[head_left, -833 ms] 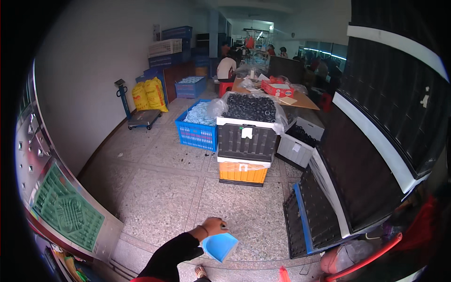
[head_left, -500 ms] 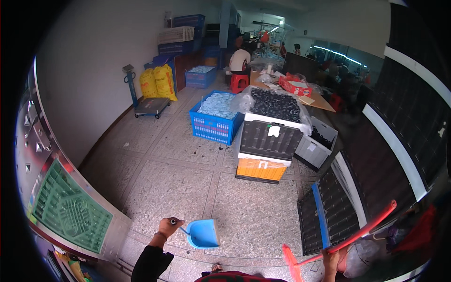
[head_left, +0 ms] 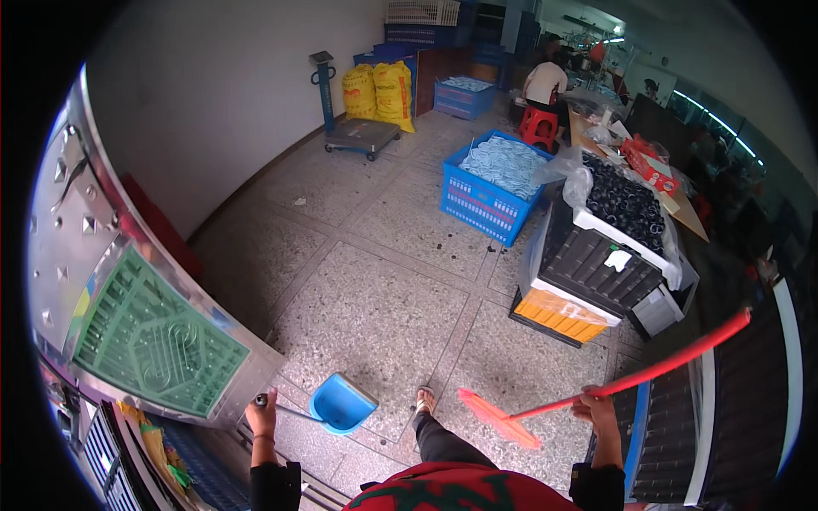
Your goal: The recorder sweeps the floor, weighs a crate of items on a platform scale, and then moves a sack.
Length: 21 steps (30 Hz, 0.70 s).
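2 hands (head_left: 261, 416) hold dustpan (head_left: 343, 404), apparently broom (head_left: 658, 364)

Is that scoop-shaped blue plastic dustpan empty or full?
The dustpan looks empty: only bare blue plastic shows inside; fine dust, cannot tell.

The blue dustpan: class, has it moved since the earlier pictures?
Yes: the blue dustpan in the left hand has moved leftward, closer to the green-panelled metal door.
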Motion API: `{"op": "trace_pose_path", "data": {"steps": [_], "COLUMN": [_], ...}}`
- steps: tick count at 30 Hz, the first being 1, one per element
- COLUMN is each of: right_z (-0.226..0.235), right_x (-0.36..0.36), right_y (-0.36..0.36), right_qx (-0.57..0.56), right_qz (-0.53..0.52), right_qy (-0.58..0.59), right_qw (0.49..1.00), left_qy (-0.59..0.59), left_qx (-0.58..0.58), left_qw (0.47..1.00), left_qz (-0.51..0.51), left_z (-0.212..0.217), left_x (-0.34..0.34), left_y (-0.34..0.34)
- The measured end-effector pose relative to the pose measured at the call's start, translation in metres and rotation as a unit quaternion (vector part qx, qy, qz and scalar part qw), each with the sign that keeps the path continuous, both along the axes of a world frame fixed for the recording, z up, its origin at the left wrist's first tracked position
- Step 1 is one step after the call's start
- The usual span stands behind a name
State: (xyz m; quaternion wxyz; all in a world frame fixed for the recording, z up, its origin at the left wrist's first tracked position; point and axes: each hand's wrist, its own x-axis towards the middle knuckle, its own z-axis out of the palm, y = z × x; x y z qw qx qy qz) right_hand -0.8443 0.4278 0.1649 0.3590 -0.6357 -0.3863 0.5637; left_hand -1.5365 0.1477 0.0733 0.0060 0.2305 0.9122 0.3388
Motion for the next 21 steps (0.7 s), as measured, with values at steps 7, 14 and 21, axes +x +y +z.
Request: {"op": "trace_pose_path", "data": {"steps": [7,14,21], "right_z": [0.0,-0.055,-0.083], "right_x": [-0.172,-0.304,-0.417], "right_y": [0.203,0.373,0.531], "right_qx": [-0.202,-0.181,-0.078], "right_qz": [0.05,0.094,0.15], "right_qy": [0.394,0.34,0.303], "right_qw": [0.895,0.918,0.938], "left_qy": [-0.013,0.039,-0.061], "left_qx": [-0.044,-0.048,-0.003], "left_qw": [0.996,0.996,0.996], "left_qz": [0.076,0.062,0.069], "left_z": [0.009,0.042,0.042], "left_x": [-0.087,-0.174,-0.308], "left_y": [0.075,0.19,0.325]}}
